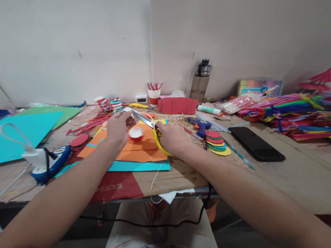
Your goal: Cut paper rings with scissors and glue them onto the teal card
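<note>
My right hand (172, 139) is closed round the yellow handles of a pair of scissors (144, 119). Their metal blades point up and left, towards my left hand (119, 128). Between the fingers of that hand is a small white piece (128, 111), perhaps paper, right by the blade tips. Below the hands, a red round cup (136, 134) with a white inside rests on orange sheets (142, 155). Turquoise paper (159, 164) lies beneath them. A thin white string (151, 187) hangs from near the scissors over the table's front edge.
Left are a blue-and-white device (52, 163) with a cable and large turquoise sheets (7, 138). Stacked paper discs (217, 143), a black phone (256, 143) and a heap of coloured pipe cleaners (308, 114) lie right. A bottle (199, 83) stands behind.
</note>
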The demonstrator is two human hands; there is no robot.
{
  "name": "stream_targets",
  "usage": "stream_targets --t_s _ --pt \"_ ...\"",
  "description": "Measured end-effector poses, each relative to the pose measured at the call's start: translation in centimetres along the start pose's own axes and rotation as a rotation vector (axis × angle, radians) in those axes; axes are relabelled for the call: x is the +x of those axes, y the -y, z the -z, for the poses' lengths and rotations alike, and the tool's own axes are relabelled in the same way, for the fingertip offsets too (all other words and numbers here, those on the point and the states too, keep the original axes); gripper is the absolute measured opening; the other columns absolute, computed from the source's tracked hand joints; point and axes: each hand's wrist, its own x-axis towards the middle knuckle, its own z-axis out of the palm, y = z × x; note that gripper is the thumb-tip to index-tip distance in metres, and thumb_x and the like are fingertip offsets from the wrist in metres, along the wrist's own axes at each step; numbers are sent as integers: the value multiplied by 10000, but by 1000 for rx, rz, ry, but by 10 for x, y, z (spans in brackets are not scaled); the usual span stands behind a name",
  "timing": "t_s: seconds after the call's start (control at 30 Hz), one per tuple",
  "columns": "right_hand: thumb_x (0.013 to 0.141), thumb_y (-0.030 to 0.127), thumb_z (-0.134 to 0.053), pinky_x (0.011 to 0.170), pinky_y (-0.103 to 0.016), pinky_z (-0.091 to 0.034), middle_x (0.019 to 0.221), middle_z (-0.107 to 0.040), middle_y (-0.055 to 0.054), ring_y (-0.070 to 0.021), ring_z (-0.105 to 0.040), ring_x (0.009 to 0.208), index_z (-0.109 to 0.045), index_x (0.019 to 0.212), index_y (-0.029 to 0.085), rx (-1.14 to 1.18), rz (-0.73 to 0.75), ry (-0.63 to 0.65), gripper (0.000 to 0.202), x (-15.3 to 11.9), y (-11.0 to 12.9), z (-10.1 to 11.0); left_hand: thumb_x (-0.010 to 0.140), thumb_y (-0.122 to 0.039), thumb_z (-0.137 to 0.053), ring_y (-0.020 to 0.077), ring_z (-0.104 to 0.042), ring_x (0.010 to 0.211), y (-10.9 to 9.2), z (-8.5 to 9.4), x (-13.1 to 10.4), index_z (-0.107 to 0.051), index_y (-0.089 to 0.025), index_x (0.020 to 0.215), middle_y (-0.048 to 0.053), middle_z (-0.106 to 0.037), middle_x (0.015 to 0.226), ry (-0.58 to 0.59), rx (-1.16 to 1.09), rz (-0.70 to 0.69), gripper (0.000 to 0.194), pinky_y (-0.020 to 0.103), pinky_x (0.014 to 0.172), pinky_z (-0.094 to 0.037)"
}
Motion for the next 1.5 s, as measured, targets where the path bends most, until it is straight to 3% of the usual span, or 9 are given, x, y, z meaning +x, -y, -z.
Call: stream_targets --t_s 0.2,0.47,0.63,0.8,1.03,1.13,1.5 --pt "888 253 -429 658 -287 -441 988 -697 -92 -250 -660 872 -574 1155 251 152 -7 15 304 -1 -3 -3 649 -173 -691 110 -604 617 -3 0 0 -600 -134 694 14 -629 685 -8 11 21 109 254 630 -497" --pt "877 271 -452 780 -325 -453 1102 -674 -108 -262 -632 978 -498 1306 229 239 -21 -32 434 4 -13 -6 681 -179 -686 125 -619 652 -13 9 18 -552 -180 684 10 -633 684 -91 -90 -95 135 266 687 -541" --pt "881 327 -488 821 -319 -444 1140 -645 -135 -257 -604 1015 -481 1294 180 345 5 -160 438 6 -22 -9 679 -140 -657 132 -627 659 -18 18 31 -535 -186 664 9 -636 684 -147 -108 -137 131 267 661 -549" --pt "885 280 -481 840 -314 -429 1115 -650 -133 -247 -589 1009 -510 1256 146 362 42 -264 395 7 -21 -1 695 -153 -659 125 -636 663 -21 18 31 -540 -171 681 13 -637 693 -120 -127 -158 121 263 687 -539" --pt "871 284 -473 818 -292 -427 1082 -668 -102 -223 -608 972 -569 1209 196 349 118 -133 363 -5 -6 6 693 -182 -699 114 -643 671 -20 -4 17 -556 -151 724 8 -653 711 -43 -203 -107 150 272 725 -530" --pt "866 270 -459 814 -298 -433 1095 -667 -106 -225 -616 968 -558 1240 203 347 97 -137 392 -7 -6 7 689 -197 -712 113 -643 672 -22 -17 10 -568 -150 742 6 -654 716 1 -209 -112 160 268 712 -522" --pt "865 285 -496 874 -309 -438 1211 -640 -93 -226 -600 1082 -518 1299 225 338 -28 -230 439 -5 -19 11 671 -177 -708 102 -611 591 -29 -52 4 -515 -156 677 -22 -624 620 -31 -181 -133 195 252 645 -507"
